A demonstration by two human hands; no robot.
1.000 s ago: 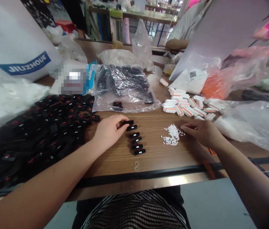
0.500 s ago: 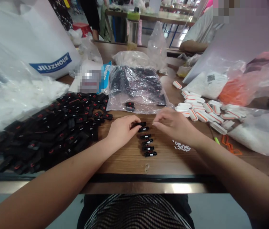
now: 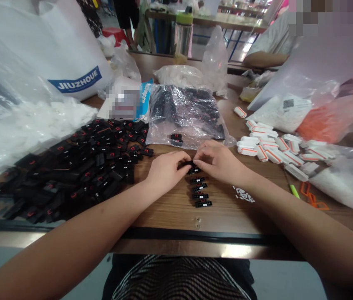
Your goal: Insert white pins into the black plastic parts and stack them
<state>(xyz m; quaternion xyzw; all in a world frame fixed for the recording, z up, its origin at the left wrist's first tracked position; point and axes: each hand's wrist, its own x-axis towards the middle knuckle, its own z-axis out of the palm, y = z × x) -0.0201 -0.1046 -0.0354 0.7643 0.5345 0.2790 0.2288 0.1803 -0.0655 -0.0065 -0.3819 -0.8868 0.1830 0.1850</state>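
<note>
My left hand (image 3: 167,168) pinches a black connector (image 3: 190,163) between thumb and forefinger at the far end of a short column. My right hand (image 3: 216,161) meets it from the other side, its thumb and fingertips together at the connector's right end. Whatever those right fingertips hold is too small or hidden to make out. Towards me lie several more black connectors (image 3: 200,196) in a row, each with white dots on its side. Small white pieces (image 3: 244,195) are scattered on the wooden table (image 3: 164,212) below my right wrist.
Left of my hands spreads a heap of black connectors (image 3: 79,166). A clear bag of black parts (image 3: 185,110) lies ahead. White housings with orange strips (image 3: 267,146), a green-tipped tool (image 3: 294,191) and orange rings (image 3: 312,198) are at right. A person's forearm (image 3: 266,59) rests beyond.
My right hand has moved left, its fingertips closing in from apart to the connector in my left hand. The whole view has shifted slightly.
</note>
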